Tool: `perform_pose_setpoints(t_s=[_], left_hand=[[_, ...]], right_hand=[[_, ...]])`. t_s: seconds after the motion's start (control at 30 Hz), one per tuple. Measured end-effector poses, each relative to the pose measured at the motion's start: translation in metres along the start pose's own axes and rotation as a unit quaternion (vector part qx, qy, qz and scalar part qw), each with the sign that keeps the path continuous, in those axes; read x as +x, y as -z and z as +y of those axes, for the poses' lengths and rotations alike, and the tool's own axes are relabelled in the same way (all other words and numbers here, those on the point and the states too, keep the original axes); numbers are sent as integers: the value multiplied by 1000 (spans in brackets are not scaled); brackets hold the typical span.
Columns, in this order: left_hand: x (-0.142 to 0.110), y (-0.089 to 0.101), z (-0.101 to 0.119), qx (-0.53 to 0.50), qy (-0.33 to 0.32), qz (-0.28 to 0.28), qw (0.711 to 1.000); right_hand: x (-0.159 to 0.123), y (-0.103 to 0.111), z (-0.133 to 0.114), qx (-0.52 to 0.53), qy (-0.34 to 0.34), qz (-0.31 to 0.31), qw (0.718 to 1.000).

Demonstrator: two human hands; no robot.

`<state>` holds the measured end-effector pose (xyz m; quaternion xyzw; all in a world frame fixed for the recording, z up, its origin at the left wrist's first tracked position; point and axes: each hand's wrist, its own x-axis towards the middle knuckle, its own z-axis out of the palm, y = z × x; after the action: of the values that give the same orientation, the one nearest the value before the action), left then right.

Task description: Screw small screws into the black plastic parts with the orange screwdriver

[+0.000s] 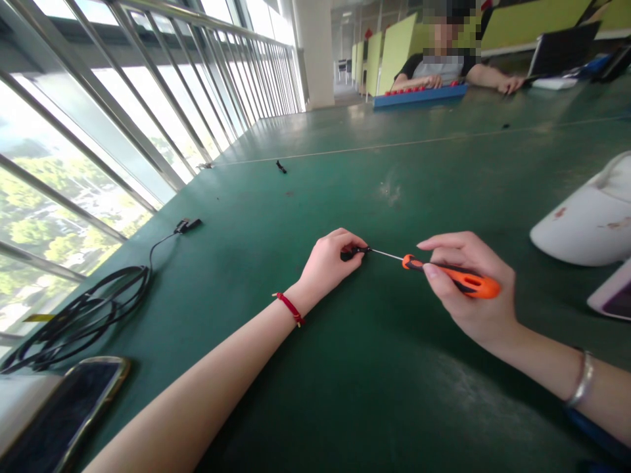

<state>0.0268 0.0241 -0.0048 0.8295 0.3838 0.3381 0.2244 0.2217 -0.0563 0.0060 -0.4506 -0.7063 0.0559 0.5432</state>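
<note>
My left hand [332,256], with a red cord bracelet at the wrist, pinches a small black part [355,251] low over the green table. Much of that part is hidden by the fingers, so its kind cannot be made out. An orange and black screwdriver [468,280] lies in my right hand [486,282], gripped between thumb and fingers, with the forefinger reaching forward. The thin metal shaft points left, and its tip meets the black part's right end. A silver bangle circles my right wrist.
Left on the green table [276,217] are a coiled black cable [106,299] and a phone [69,410]. A small black piece [280,167] lies farther back. At right stand a white container [586,217] and a pale-edged device [614,292]. Across sits a person behind a blue tray [419,96].
</note>
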Motion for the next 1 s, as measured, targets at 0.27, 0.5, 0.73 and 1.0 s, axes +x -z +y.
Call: perform_pose_setpoints(t_s=[0.27, 0.5, 0.73, 1.0], left_hand=[[0, 0, 0, -2, -3, -2, 1000], [0, 0, 1, -5, 1, 5, 1000], [0, 0, 1, -7, 1, 2, 1000], [0, 0, 0, -8, 0, 6, 1000]], right_hand=[[2, -1, 7, 55, -3, 8, 998], [1, 0, 2, 4, 10, 20, 1000], [2, -1, 6, 33, -19, 14, 999], [0, -3, 4, 32, -4, 37, 999]])
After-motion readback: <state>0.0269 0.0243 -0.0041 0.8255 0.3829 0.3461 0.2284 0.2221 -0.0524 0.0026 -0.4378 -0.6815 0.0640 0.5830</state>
